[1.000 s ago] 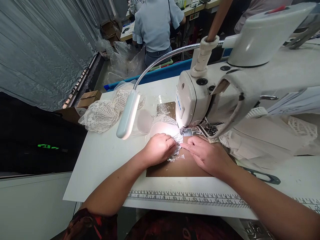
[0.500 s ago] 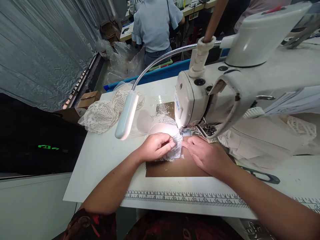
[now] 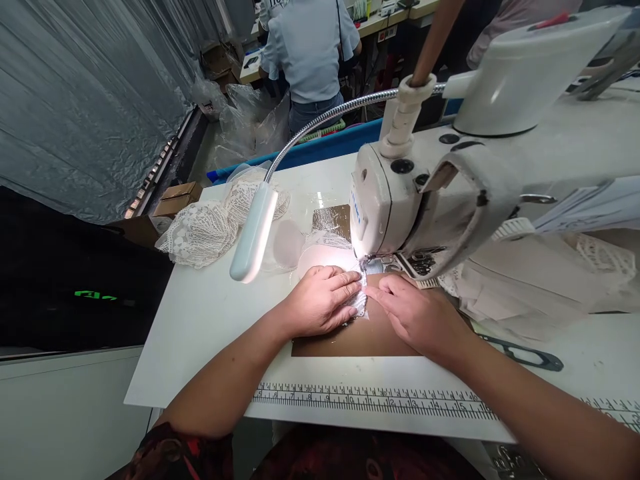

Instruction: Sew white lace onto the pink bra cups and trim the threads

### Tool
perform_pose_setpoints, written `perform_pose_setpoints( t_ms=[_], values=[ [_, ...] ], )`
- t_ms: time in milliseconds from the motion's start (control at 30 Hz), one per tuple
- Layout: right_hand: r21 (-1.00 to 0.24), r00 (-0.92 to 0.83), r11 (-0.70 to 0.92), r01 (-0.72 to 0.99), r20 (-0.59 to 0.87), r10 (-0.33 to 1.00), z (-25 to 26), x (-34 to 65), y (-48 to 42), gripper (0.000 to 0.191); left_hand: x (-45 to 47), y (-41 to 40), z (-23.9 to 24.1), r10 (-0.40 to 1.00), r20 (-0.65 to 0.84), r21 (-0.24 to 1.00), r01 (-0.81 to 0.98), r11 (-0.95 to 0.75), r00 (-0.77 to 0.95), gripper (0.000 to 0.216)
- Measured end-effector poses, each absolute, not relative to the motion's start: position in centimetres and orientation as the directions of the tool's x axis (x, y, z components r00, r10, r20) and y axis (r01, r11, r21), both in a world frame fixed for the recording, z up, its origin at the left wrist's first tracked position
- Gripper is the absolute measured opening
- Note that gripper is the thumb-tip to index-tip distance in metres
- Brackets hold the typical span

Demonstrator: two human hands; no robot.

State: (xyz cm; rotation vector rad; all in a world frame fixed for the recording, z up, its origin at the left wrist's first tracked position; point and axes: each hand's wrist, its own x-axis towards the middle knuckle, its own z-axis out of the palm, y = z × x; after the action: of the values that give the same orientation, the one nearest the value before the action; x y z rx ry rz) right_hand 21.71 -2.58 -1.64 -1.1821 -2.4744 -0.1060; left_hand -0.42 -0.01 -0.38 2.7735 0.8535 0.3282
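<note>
My left hand lies palm down on a piece of white lace fabric, its fingers stretched toward the machine and pressing on the lace. Beyond it a smooth pale cup joins the lace near the needle. My right hand rests on the brown plate. Its extended finger touches the lace's right edge, while the other fingers curl under and are partly hidden. The white sewing machine head stands just past both hands, with its presser foot at the lace.
A lamp on a bendable neck hangs left of the machine. Lace cups lie at the table's left edge. Pale fabric pieces and a dark flat tool are at right. A ruler strip runs along the front. A person sits beyond.
My left hand has gone from bent fingers pinching at the lace to lying flatter over it, with fingers reaching right. The right hand stays nearly in place at the lace's edge.
</note>
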Motion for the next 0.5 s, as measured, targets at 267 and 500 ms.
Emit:
perform_pose_setpoints(
  t_ms=[267, 500],
  values=[
    [-0.075, -0.525, 0.594, 0.801, 0.389, 0.757, -1.57, 21.46, -2.44, 0.035, -0.37, 0.35, -0.70, 0.587, 0.194, 0.256, 0.537, -0.804, 0.786, 0.042],
    [-0.100, -0.635, 0.714, 0.693, 0.382, 0.671, -1.92, 22.22, -2.87, 0.028, -0.68, 0.15, -0.50, 0.568, 0.196, 0.276, 0.511, -0.814, 0.799, 0.035]
  ],
)
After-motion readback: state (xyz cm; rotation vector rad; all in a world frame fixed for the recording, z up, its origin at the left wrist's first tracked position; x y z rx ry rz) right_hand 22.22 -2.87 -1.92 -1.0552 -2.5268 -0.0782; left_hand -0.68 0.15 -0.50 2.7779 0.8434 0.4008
